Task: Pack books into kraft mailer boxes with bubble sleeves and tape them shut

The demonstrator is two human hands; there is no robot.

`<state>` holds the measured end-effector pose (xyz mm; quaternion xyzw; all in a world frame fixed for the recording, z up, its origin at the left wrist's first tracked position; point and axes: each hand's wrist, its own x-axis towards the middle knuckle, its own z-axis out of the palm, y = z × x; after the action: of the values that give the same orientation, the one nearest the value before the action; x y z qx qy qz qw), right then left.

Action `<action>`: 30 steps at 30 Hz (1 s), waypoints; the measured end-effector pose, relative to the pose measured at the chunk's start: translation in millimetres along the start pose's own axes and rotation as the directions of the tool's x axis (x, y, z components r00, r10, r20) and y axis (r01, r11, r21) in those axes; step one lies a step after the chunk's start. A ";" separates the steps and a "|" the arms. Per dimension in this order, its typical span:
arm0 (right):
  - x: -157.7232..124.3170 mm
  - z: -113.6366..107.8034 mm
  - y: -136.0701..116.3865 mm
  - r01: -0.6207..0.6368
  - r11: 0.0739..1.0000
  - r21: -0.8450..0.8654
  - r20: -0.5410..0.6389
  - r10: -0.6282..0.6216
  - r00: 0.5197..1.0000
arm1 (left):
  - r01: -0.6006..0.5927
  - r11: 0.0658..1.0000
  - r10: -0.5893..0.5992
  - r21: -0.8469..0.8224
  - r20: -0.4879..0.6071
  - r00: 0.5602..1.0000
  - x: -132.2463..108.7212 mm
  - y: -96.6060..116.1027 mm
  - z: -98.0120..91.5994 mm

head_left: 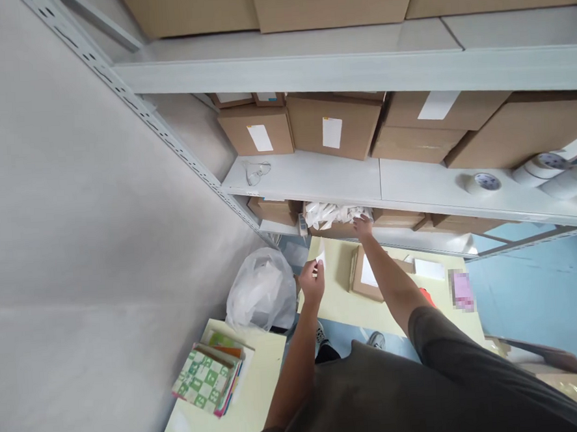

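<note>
My left hand [312, 283] is closed over the near table's left end, pinching a small white paper slip [321, 258] that sticks up from the fingers. Stretched forward, my right hand [362, 225] is at the right end of a heap of crumpled white strips [328, 213], its fingers curled on them. That heap fills an open cardboard box [337, 230] on the lower shelf. Below my right forearm, a flat stack of brown cardboard [357, 277] with a white label lies on the pale yellow table [340, 307].
Cardboard boxes [338, 125] line the shelves of a white rack [309, 71]. Eyeglasses [257, 173] and tape rolls [482, 182] sit on the middle shelf. A filled clear plastic bag [260, 293] stands at left, beside a table with stacked books [205, 381]. White box [429, 269] lies right.
</note>
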<state>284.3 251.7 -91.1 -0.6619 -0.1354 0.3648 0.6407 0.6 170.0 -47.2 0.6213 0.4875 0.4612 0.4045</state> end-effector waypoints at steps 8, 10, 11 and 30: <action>-168.7 -106.0 38.2 -0.306 0.950 0.064 0.385 0.259 0.886 | -0.198 0.974 0.162 0.106 0.279 0.946 -34.2 15.3 57.3; -190.6 -130.7 41.7 -0.332 0.938 0.100 0.372 0.274 0.887 | -0.223 0.967 0.164 0.127 0.360 0.918 -55.8 15.6 77.1; -195.8 -141.7 43.4 -0.328 0.937 0.115 0.339 0.274 0.900 | -0.230 0.963 0.160 0.138 0.392 0.906 -67.6 15.2 86.5; -183.6 -191.2 108.6 -0.294 0.956 -0.018 -0.124 0.290 0.949 | 0.118 0.861 -0.388 0.494 0.492 0.779 -76.2 -34.4 141.5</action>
<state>250.5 -25.7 -153.8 -0.7069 -0.0039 0.4127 0.5745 121.8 94.6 -128.5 0.7320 0.5135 0.0697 0.4424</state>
